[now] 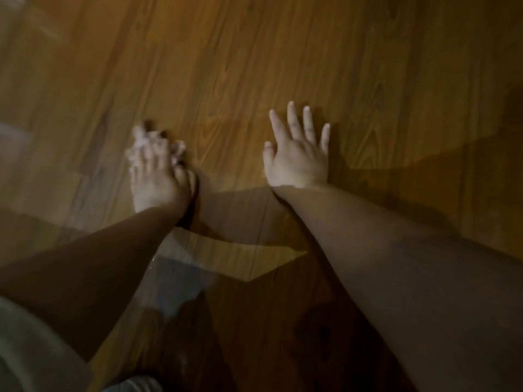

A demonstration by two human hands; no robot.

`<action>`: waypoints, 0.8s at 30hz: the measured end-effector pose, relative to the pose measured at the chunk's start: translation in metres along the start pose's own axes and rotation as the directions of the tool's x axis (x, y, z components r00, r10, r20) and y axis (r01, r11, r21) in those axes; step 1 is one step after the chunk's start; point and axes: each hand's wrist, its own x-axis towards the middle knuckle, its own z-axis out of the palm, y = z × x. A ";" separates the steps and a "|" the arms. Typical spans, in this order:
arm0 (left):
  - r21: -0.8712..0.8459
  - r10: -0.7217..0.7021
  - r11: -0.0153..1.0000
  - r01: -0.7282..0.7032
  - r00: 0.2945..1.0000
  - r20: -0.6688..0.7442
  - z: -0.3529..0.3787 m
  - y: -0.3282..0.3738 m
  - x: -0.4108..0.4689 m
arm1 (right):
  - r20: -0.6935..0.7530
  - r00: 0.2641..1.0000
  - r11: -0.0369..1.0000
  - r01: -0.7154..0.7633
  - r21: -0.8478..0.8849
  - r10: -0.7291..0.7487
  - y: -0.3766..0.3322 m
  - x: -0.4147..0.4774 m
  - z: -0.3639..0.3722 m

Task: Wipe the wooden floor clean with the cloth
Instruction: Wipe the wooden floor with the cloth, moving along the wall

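Note:
Brown wooden floor [226,66] fills the view, its planks running from near to far. My left hand [160,176] is left of centre, blurred by motion, fingers curled round a small pale crumpled cloth [138,140] that it presses on the planks. Only bits of the cloth show past my fingertips. My right hand [297,154] lies flat on the floor to the right, fingers straight and spread, holding nothing.
A bright patch of light covers the floor ahead, while my arms and the near floor lie in shadow. A pale glare streak [17,137] runs along the left edge. Grey fabric of my clothing [25,349] shows at the bottom left.

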 end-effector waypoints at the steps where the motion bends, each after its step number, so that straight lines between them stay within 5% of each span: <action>1: -0.028 -0.182 0.983 0.182 0.983 -0.024 0.000 0.000 -0.005 | 0.017 1.000 1.000 -0.019 -0.015 0.019 -0.005 0.004 0.004; 3: -0.071 -0.245 0.968 0.242 0.969 -0.036 0.002 0.011 -0.022 | 0.012 0.998 0.996 -0.060 -0.061 0.061 -0.012 0.008 0.015; 5: -0.123 0.011 0.992 -0.013 1.000 -0.018 0.007 0.027 -0.044 | -0.025 0.995 0.990 -0.095 -0.103 0.093 -0.014 0.009 0.020; 8: -0.072 0.440 0.898 -0.434 0.892 0.104 0.005 0.028 -0.062 | -0.032 0.992 0.982 -0.122 -0.142 0.118 -0.014 0.009 0.018; 10: -0.008 0.503 0.863 -0.505 0.857 0.110 -0.001 0.009 -0.047 | -0.031 0.992 0.981 -0.123 -0.148 0.120 -0.016 0.010 0.018; 13: -0.011 0.085 0.996 -0.085 0.996 0.020 -0.005 -0.028 -0.027 | -0.025 0.993 0.980 -0.119 -0.159 0.117 -0.017 0.007 0.016; 16: -0.062 -0.470 0.881 0.470 0.882 0.012 -0.009 -0.052 -0.023 | -0.013 0.992 0.979 -0.123 -0.165 0.122 -0.018 0.008 0.014; 18: -0.051 -0.550 0.833 0.550 0.835 0.022 -0.009 -0.041 -0.032 | -0.015 0.992 0.977 -0.123 -0.173 0.122 -0.018 0.008 0.014; 21: -0.004 -0.189 0.982 0.189 0.981 0.031 0.001 0.008 -0.063 | -0.010 0.993 0.975 -0.116 -0.191 0.116 -0.018 0.008 0.016; 24: 0.018 0.268 0.962 -0.274 0.952 0.144 0.007 0.039 -0.063 | -0.027 0.992 0.970 -0.126 -0.207 0.123 -0.017 0.009 0.016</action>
